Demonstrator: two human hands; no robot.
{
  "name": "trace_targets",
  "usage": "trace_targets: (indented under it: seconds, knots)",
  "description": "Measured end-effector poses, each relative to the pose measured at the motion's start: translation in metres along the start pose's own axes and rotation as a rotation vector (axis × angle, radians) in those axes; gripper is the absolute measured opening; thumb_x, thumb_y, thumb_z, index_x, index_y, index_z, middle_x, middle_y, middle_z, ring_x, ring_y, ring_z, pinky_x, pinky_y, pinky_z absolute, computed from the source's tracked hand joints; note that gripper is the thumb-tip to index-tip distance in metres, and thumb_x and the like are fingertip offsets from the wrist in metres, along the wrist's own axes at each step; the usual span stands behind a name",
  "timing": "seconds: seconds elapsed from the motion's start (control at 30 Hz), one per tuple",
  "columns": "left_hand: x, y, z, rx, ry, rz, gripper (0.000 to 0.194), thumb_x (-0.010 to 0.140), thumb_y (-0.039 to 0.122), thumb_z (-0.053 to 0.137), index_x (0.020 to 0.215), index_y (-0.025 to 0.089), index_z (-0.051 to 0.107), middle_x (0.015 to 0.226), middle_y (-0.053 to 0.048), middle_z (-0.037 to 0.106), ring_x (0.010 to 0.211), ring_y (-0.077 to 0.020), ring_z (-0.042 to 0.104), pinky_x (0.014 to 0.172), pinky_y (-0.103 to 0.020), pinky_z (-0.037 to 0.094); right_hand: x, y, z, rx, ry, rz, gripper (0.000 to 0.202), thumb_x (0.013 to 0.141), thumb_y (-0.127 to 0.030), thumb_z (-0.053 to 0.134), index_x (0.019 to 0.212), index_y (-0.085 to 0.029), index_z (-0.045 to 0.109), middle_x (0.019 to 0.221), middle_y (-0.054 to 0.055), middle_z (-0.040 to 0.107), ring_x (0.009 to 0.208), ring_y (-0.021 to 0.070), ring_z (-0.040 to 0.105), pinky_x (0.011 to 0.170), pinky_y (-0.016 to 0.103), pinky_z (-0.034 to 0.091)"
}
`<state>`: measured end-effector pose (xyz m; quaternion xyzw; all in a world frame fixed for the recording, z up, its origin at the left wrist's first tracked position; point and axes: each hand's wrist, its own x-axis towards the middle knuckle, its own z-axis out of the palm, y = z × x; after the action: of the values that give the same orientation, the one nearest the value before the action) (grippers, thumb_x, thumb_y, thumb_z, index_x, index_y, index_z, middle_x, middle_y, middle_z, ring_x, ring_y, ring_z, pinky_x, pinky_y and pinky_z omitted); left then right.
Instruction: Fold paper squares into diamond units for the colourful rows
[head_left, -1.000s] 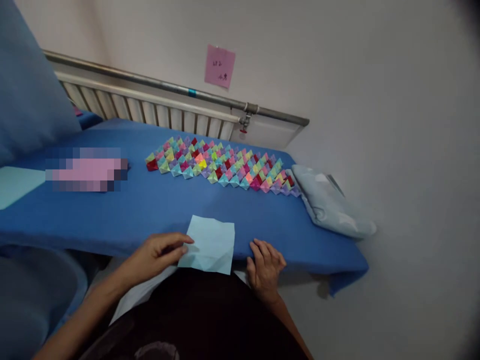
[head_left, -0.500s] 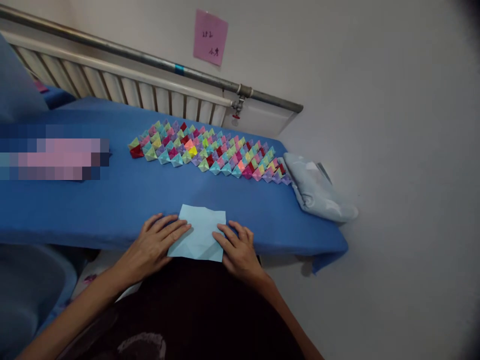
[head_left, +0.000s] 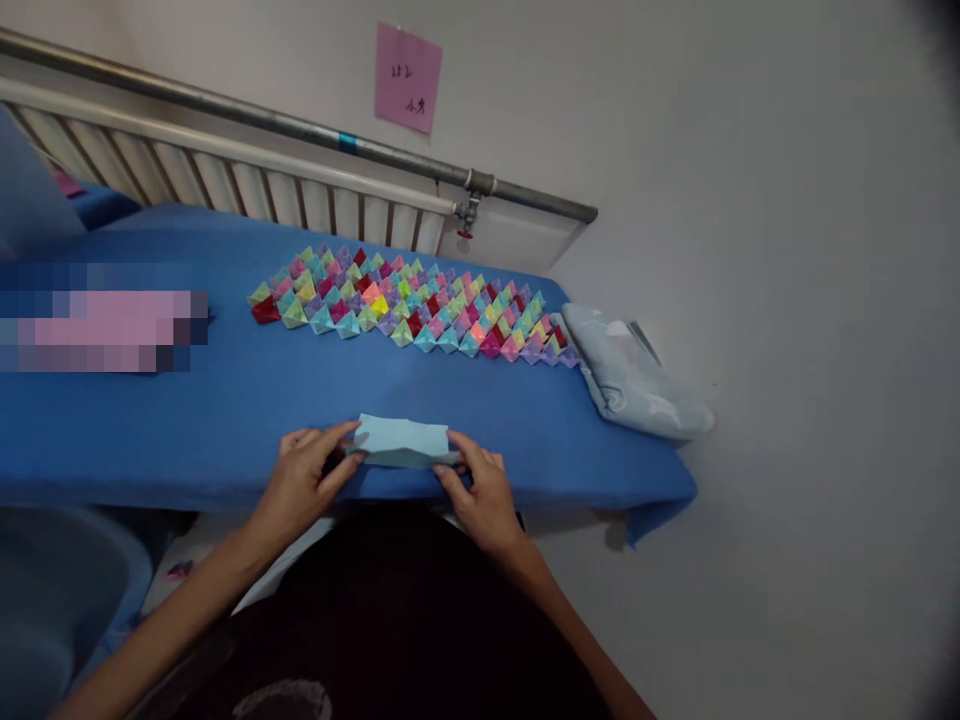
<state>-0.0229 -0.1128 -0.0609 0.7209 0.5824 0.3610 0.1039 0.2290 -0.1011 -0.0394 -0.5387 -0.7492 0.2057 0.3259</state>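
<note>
And here your left hand pinches one end of the light-blue paper, your right hand the other, gripping both ends probably so the bent-over part stays level. It's right at the near edge of the blue-covered worktop; beyond sit rows of folded paper pieces, packed close, likely to keep them orderly. By their right end lies a pale bundle; whether it holds anything, you can't tell.

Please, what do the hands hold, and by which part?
The left hand holds the paper by its left end, the right hand by its right end.
</note>
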Motion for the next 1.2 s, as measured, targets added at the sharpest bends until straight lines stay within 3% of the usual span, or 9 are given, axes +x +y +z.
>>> trace_targets:
  seconds: [0.17,0.4,0.53,0.63,0.77,0.87,0.97,1.2]
  knots:
    - [0.008,0.007,0.007,0.055,0.025,-0.125,0.04,0.092,0.046,0.046,0.119,0.019,0.06,0.078,-0.002,0.069,0.079,-0.0216,0.063,0.09,-0.043,0.041,0.013,-0.003,0.004,-0.031,0.009,0.137,0.05,0.087,-0.032,0.056,0.135,-0.022,0.053,0.075,-0.002,0.066,0.073,0.0177,0.059,0.087,0.038,0.041]
    - [0.01,0.011,0.011,0.197,0.018,-0.101,0.04,0.093,0.039,0.045,0.125,0.018,0.056,0.072,0.0,0.065,0.073,-0.0216,0.06,0.084,-0.041,0.04,0.021,-0.008,0.002,-0.146,-0.055,0.133,0.05,0.085,-0.024,0.055,0.135,-0.022,0.052,0.074,-0.002,0.067,0.072,0.017,0.061,0.082,0.035,0.039]
    - [0.007,0.01,0.013,0.336,0.096,-0.003,0.041,0.094,0.038,0.047,0.129,0.019,0.055,0.081,-0.006,0.066,0.078,-0.0246,0.058,0.078,-0.04,0.04,0.021,-0.011,0.001,-0.201,-0.056,0.129,0.039,0.085,-0.023,0.057,0.124,-0.023,0.06,0.074,-0.003,0.068,0.072,0.0166,0.061,0.079,0.032,0.037]
    - [0.008,0.01,0.017,0.399,0.131,0.212,0.036,0.095,0.022,0.045,0.127,0.026,0.06,0.104,-0.01,0.067,0.091,-0.0264,0.058,0.08,-0.041,0.041,0.02,-0.013,0.0,-0.235,-0.059,0.094,0.026,0.086,-0.021,0.057,0.11,-0.025,0.067,0.076,-0.002,0.07,0.072,0.0154,0.061,0.075,0.03,0.036]
    - [0.015,0.012,0.022,0.357,-0.098,0.516,0.057,0.086,0.0,0.041,0.128,0.034,0.06,0.126,-0.005,0.062,0.104,-0.0234,0.057,0.083,-0.037,0.043,0.019,-0.012,0.0,-0.297,-0.065,0.019,0.021,0.09,-0.022,0.054,0.103,-0.027,0.07,0.087,0.0,0.074,0.08,0.0168,0.064,0.074,0.03,0.037]
    - [0.018,0.013,0.021,0.378,-0.216,0.528,0.06,0.081,0.0,0.048,0.129,0.036,0.059,0.127,-0.006,0.062,0.103,-0.0235,0.058,0.083,-0.036,0.044,0.019,-0.009,0.0,-0.345,-0.083,-0.017,0.024,0.092,-0.023,0.053,0.108,-0.028,0.07,0.096,0.003,0.074,0.086,0.0196,0.065,0.077,0.032,0.039]
    - [0.013,0.013,0.016,0.376,-0.252,0.495,0.057,0.083,0.004,0.053,0.13,0.035,0.058,0.128,-0.007,0.062,0.104,-0.0244,0.058,0.086,-0.038,0.044,0.02,-0.008,0.0,-0.366,-0.105,-0.028,0.025,0.093,-0.022,0.051,0.109,-0.027,0.07,0.098,0.004,0.074,0.088,0.0213,0.065,0.078,0.034,0.04]
    - [-0.008,0.027,-0.001,0.311,-0.137,0.475,0.031,0.091,0.009,0.046,0.114,0.018,0.065,0.113,-0.01,0.068,0.101,-0.0244,0.058,0.09,-0.041,0.042,0.011,-0.022,-0.005,-0.276,-0.201,0.014,0.025,0.089,-0.014,0.053,0.103,-0.023,0.072,0.099,0.004,0.075,0.09,0.0206,0.067,0.082,0.035,0.04]
